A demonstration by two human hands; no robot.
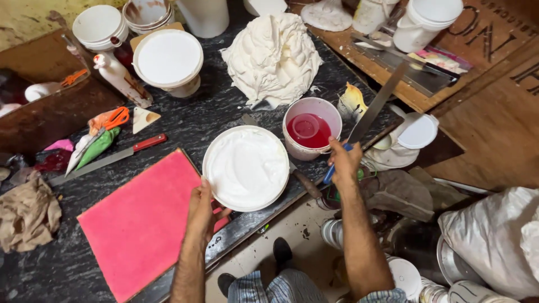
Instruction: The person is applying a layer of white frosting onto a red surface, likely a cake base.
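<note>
A round white frosted cake [246,166] is seen near the front edge of the dark marbled desk [213,115], just below the middle of the view. Its rim at 8 o'clock is touched by the left hand [203,209], whose fingers are loosely curved against the side of the cake rather than clenched. At 3 o'clock from the cake, the right hand [344,163] is closed around the blue handle of a long flat spatula [375,106], the blade of which is pointed away toward 1 o'clock. Between the cake and that hand, at 2 o'clock from the cake, a white bucket of red liquid [311,129] is set, with a small cup lying inside it. A pink square board [140,221] is laid at 8 o'clock from the cake, just beside it and partly under the left hand. A red-handled knife [109,159] lies at 9 o'clock, with orange scissors [116,118] and piping bags [92,147] beyond it. A large mound of white cream [273,57] is heaped at 12 o'clock, and a lidded white tub [168,60] stands at 11 o'clock. Crumpled brown paper [27,213] is seen at the far left edge.
</note>
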